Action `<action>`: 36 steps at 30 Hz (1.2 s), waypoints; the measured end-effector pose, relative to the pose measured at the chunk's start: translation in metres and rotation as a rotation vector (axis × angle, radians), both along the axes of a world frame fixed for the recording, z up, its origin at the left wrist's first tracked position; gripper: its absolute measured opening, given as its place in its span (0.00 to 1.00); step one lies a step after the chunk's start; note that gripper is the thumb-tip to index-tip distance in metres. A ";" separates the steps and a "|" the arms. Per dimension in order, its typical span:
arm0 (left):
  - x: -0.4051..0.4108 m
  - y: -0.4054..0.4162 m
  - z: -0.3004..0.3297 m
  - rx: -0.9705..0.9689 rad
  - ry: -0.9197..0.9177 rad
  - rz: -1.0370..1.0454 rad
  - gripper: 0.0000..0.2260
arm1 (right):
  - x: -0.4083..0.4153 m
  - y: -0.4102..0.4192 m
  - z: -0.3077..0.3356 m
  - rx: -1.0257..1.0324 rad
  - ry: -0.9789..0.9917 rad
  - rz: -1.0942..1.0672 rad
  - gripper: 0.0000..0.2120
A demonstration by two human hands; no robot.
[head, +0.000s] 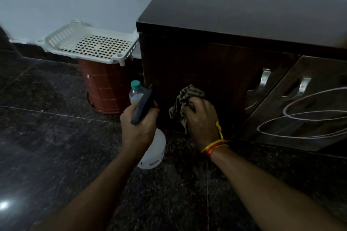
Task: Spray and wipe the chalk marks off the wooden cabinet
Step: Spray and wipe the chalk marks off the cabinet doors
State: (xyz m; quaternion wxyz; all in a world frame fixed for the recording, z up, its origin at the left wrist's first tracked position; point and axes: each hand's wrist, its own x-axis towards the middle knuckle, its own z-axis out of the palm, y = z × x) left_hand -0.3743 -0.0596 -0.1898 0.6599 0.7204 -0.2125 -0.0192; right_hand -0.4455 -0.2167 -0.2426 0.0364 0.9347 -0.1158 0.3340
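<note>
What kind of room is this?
Probably a room in a home: a dark wooden cabinet stands against a plain wall on a polished stone floor, with a white plastic basket on a red bin beside it.

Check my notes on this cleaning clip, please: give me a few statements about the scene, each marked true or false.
1. The left hand holds the spray bottle. True.
2. The right hand is empty. False: it grips a cloth against the cabinet.
3. Chalk marks show on the right door. True.
4. The white basket sits on the floor. False: it rests on a red bin.
5. The water bottle has no cap. False: it is capped.
</note>
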 end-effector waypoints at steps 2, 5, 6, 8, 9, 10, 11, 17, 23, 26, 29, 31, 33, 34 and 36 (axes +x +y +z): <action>0.001 0.001 0.002 0.020 -0.010 0.007 0.14 | 0.001 0.000 0.013 0.025 -0.015 -0.013 0.05; 0.003 0.003 0.004 0.029 -0.014 0.026 0.12 | 0.008 0.004 0.042 0.052 -0.163 -0.034 0.06; 0.003 0.004 0.005 0.026 -0.013 0.025 0.11 | 0.011 0.004 0.052 0.052 -0.210 -0.037 0.08; 0.003 0.003 0.005 0.021 -0.011 0.021 0.10 | 0.015 0.006 0.063 0.050 -0.256 -0.041 0.11; 0.003 0.003 0.005 0.022 -0.010 0.022 0.10 | 0.016 0.007 0.063 0.046 -0.260 -0.048 0.11; 0.002 0.002 0.005 0.025 -0.010 0.022 0.10 | 0.015 0.008 0.059 0.041 -0.257 -0.058 0.11; 0.002 0.002 0.006 0.028 -0.012 0.023 0.11 | 0.014 0.008 0.053 0.039 -0.246 -0.068 0.10; -0.006 0.001 0.012 0.034 -0.028 0.016 0.15 | 0.002 0.010 0.035 0.131 -0.117 -0.069 0.11; -0.004 0.003 0.023 0.003 -0.029 0.085 0.14 | 0.018 0.014 0.096 0.218 -0.390 -0.113 0.12; -0.005 0.004 0.024 -0.010 -0.035 0.083 0.16 | 0.020 0.016 0.094 0.217 -0.382 -0.128 0.12; -0.006 0.004 0.024 -0.014 -0.040 0.070 0.16 | 0.009 0.018 0.059 0.257 -0.273 -0.154 0.12; -0.006 0.003 0.024 -0.014 -0.040 0.061 0.14 | 0.002 0.017 0.042 0.277 -0.214 -0.146 0.09; -0.006 0.001 0.023 -0.005 -0.047 0.053 0.16 | -0.001 0.014 0.041 0.289 -0.203 -0.136 0.10; -0.005 0.001 0.022 -0.001 -0.051 0.052 0.17 | 0.000 0.013 0.046 0.297 -0.215 -0.131 0.10; -0.005 0.000 0.020 0.005 -0.050 0.043 0.19 | 0.004 0.012 0.064 0.304 -0.287 -0.141 0.11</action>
